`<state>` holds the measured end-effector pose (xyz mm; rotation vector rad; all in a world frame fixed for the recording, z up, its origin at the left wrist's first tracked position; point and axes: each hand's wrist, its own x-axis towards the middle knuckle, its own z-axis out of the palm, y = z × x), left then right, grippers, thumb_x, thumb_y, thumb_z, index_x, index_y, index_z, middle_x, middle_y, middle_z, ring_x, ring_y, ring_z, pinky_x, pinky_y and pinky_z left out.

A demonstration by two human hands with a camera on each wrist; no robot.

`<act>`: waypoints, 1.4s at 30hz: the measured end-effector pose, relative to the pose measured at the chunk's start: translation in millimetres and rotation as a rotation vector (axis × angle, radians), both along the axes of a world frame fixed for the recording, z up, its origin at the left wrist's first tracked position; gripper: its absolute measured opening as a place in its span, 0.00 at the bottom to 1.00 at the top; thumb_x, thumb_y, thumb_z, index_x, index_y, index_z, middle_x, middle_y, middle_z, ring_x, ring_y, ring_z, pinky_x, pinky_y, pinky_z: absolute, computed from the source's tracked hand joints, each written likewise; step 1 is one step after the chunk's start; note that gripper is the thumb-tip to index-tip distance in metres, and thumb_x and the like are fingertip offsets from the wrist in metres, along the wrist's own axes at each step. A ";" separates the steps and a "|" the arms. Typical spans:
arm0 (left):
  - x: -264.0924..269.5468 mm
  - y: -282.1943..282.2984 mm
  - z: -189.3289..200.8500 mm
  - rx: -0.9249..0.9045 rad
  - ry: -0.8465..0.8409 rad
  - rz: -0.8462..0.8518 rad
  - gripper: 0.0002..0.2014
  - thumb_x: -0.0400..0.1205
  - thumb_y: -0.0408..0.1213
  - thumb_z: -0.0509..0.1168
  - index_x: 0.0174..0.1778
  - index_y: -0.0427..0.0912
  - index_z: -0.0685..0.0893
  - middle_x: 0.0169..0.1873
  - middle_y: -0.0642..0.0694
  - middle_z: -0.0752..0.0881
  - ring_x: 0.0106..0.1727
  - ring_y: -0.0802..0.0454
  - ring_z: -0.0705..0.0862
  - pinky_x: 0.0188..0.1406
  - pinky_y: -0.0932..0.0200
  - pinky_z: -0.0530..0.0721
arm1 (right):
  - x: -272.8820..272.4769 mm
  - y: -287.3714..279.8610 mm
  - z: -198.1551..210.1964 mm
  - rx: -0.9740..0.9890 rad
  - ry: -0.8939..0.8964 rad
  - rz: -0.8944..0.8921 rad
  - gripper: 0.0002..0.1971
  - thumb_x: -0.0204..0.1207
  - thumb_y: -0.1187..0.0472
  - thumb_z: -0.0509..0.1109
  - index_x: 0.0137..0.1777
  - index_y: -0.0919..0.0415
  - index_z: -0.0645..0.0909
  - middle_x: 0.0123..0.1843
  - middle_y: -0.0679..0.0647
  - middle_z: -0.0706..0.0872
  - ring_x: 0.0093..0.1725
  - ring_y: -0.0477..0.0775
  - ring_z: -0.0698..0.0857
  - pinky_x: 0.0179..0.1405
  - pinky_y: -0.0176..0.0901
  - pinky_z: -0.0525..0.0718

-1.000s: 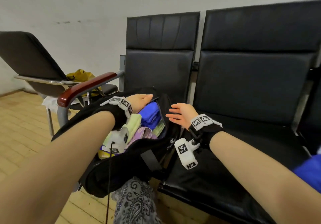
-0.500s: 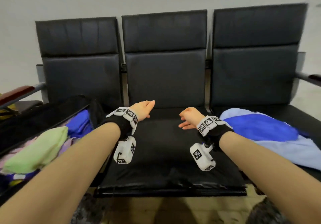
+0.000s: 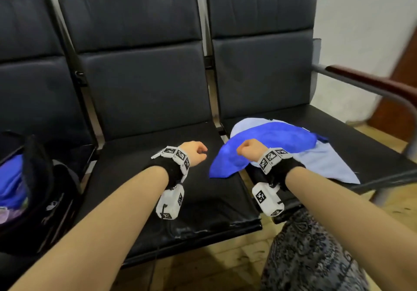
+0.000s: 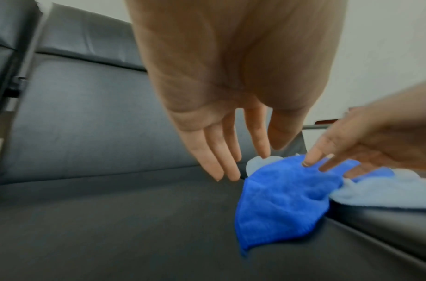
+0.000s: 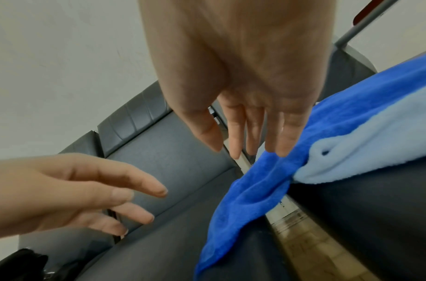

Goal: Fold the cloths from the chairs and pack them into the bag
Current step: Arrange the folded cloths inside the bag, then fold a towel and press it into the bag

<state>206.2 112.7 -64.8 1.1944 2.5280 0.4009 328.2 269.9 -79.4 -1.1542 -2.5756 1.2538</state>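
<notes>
Left hand: the left hand hangs over the middle chair seat. Its fingers are straight and a little spread. They hold nothing.
Right hand: the right hand is above the dark blue cloth. Its fingers point down, loose and a little apart. The tips are at the top of the cloth, and I cannot tell if they touch it.
Dark blue cloth: it lies right under the right fingers, and just to the right of the left fingers. It is long and runs left to right. Its near corner hangs over the gap onto the middle seat.
Light blue cloth: the light blue cloth lies flat under the dark blue one, past the right fingers, on the right chair seat.
Bag: the black bag sits open on the left chair, well apart from the left fingers. It has cloths inside.
Room: three black chairs stand in a row by a pale wall. The floor is wood.
</notes>
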 end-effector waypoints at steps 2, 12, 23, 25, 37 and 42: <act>9.8 14.1 -12.6 -0.044 0.028 -0.086 0.16 0.83 0.38 0.62 0.66 0.47 0.82 0.64 0.48 0.82 0.67 0.50 0.79 0.62 0.63 0.73 | 1.6 9.7 -7.0 0.025 -0.031 0.006 0.02 0.78 0.65 0.64 0.44 0.60 0.78 0.45 0.57 0.79 0.47 0.54 0.75 0.48 0.42 0.73; 32.5 64.2 -59.0 -0.207 -0.015 -0.251 0.16 0.80 0.36 0.64 0.65 0.49 0.83 0.73 0.45 0.72 0.73 0.46 0.73 0.68 0.60 0.72 | 1.6 41.2 -32.6 0.092 -0.010 -0.015 0.11 0.75 0.71 0.61 0.32 0.65 0.72 0.36 0.62 0.70 0.40 0.54 0.68 0.40 0.49 0.70; 40.2 71.9 -32.5 0.092 0.124 -0.152 0.16 0.79 0.31 0.64 0.64 0.34 0.78 0.65 0.38 0.75 0.64 0.39 0.78 0.62 0.52 0.77 | 13.7 50.3 -35.9 0.110 -0.009 0.017 0.21 0.76 0.66 0.70 0.68 0.66 0.76 0.65 0.60 0.80 0.68 0.59 0.77 0.67 0.45 0.72; 42.0 71.7 -21.7 0.261 0.127 -0.128 0.18 0.79 0.28 0.61 0.66 0.38 0.76 0.67 0.42 0.73 0.64 0.41 0.78 0.61 0.54 0.74 | 15.4 45.3 -27.3 0.148 0.033 0.032 0.24 0.75 0.64 0.71 0.71 0.66 0.73 0.66 0.61 0.80 0.67 0.62 0.78 0.65 0.46 0.73; 23.9 33.3 66.2 0.963 0.149 0.131 0.16 0.78 0.20 0.52 0.54 0.38 0.79 0.49 0.52 0.74 0.48 0.54 0.74 0.42 0.80 0.68 | 12.0 37.1 23.2 0.289 0.209 -0.163 0.09 0.80 0.62 0.63 0.53 0.62 0.84 0.42 0.59 0.83 0.49 0.63 0.83 0.45 0.43 0.74; -9.3 -19.4 89.2 1.005 0.255 0.301 0.16 0.82 0.24 0.53 0.62 0.34 0.80 0.62 0.39 0.79 0.59 0.47 0.79 0.50 0.75 0.65 | 2.9 13.2 40.5 0.241 0.277 -0.095 0.18 0.80 0.60 0.65 0.27 0.58 0.70 0.26 0.53 0.70 0.36 0.57 0.73 0.30 0.43 0.69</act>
